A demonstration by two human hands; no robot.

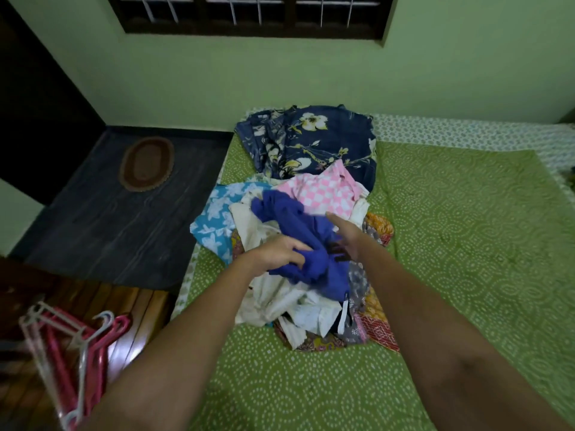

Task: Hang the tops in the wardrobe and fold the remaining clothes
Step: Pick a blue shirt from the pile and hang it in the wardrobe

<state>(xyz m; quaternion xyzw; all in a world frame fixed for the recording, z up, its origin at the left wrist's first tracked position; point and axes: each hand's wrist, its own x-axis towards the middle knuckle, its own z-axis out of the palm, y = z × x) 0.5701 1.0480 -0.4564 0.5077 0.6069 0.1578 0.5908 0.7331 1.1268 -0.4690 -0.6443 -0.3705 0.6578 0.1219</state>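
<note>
Covering most of the right and near scene: a bed (466, 244) under a green sheet with a white dotted pattern; a paler printed sheet shows along its far edge.

Floor, left: dark boards with a brown oval mat (146, 163) lying flat at the far side.

Clothes pile (298, 303), middle of the bed near its left edge, heaped loosely. Contents, largest first:
- Navy floral garment (311, 141), spread at the far end of the pile.
- Cream garment (273, 300), crumpled, near side of the pile.
- Pink-and-white checked garment (323, 191), just near of the navy one.
- Turquoise garment with white flowers (214, 222), at the left edge of the pile.
- Blue garment (298, 231), bunched on top of the heap, between both hands.
- Patchwork prints in orange and red, showing at the right and near edges.

Hangers (71, 343), pink and white, a bundle at near left beside the bed, over reddish wooden flooring.

Left hand (277, 253): fingers curled into the blue garment, gripping a fold of it.

Right hand (348, 234): fingers straight and held together, palm against the right side of the blue garment, gripping nothing.
</note>
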